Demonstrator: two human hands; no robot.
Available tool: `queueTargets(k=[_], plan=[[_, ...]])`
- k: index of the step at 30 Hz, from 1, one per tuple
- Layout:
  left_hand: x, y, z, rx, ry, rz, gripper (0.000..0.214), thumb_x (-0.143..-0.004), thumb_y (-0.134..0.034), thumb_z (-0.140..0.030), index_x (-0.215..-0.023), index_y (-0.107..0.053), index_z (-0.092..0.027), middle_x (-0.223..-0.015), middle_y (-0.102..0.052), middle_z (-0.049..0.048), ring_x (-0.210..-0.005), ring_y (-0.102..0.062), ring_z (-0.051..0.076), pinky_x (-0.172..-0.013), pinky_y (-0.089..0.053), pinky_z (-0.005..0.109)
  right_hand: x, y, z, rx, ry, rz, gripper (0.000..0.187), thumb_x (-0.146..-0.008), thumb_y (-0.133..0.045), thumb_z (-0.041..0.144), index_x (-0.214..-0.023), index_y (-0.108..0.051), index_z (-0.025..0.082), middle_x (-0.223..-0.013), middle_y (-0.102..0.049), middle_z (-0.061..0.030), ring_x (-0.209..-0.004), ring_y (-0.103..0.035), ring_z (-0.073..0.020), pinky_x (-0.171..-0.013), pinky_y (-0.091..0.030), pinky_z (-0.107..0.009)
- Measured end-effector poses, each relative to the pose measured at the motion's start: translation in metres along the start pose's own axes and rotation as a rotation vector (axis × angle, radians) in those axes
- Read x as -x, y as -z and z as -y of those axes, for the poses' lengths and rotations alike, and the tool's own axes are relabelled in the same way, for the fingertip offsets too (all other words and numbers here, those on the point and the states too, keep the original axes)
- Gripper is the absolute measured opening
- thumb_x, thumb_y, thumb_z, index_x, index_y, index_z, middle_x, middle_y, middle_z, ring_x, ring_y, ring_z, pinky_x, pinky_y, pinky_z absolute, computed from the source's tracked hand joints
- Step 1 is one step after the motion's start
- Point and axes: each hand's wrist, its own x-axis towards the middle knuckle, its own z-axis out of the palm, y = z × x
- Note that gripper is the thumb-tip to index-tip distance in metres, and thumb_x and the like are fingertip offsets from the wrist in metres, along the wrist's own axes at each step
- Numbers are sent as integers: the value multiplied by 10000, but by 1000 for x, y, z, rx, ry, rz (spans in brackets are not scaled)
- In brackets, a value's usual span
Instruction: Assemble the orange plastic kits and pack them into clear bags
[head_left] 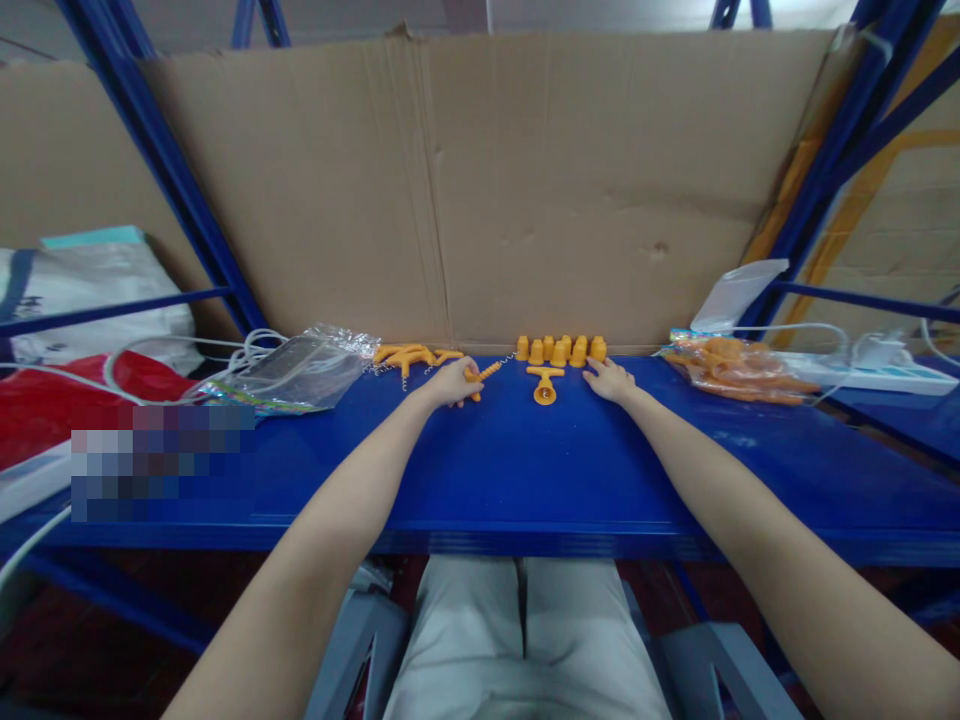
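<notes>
Across the blue metal tabletop point(495, 475) we have a row of orange plastic cup-shaped pieces point(560, 352); our right hand point(610, 381), loosely spread, rests beside its right end, our left hand point(451, 382) pinches an orange T-handled corkscrew point(490, 371) slanting toward its left end.

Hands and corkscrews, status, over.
Left hand holding yellow corkscrew. Right hand palm-down by yellow cups, contact unclear. Another corkscrew lying between the hands.

a workshop or storeroom, by its blue metal racking point(172, 180) and cardboard backing point(600, 130).
</notes>
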Motion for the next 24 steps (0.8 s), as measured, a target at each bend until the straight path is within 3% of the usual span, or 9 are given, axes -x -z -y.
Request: queueTargets(k=[6, 13, 18, 24], plan=[[-2, -6, -1, 35, -86, -30, 240, -873, -614, -219, -1063, -469, -206, -672, -621, -47, -422, -507, 61, -406, -360, 160, -2, 5, 4, -46, -79, 107, 567, -983, -271, 454, -1511, -336, 255, -1581, -273, -142, -1437, -276, -326, -1116, -226, -599], [-9, -13, 3, 25, -168, -128, 256, -844, -632, -207, -1045, -474, -219, -607, -516, -88, -440, -507, 78, -448, -377, 183, 2, 6, 4, -83, -101, 64, 520, -962, -342, 428, -1454, -433, 286, -1515, -380, -122, -1392, -341, -332, -1094, -263, -613], [-15, -12, 10, -142, -326, -273, 280, -749, -707, -183, -955, -522, -217, -605, -486, -75, -611, -565, 131, -578, -394, 225, 8, 9, 5, -100, -100, 4, 464, -941, -400, 383, -1367, -535, 260, -1418, -460, -150, -1342, -398, -344, -1081, -282, -604], [-16, -12, 12, -227, -352, -286, 284, -758, -692, -213, -1001, -544, -217, -655, -553, -39, -697, -596, 179, -626, -402, 259, 4, 4, 2, -90, -79, 66, 513, -971, -311, 437, -1463, -414, 335, -1537, -350, -108, -1405, -315, -360, -1078, -208, -689]])
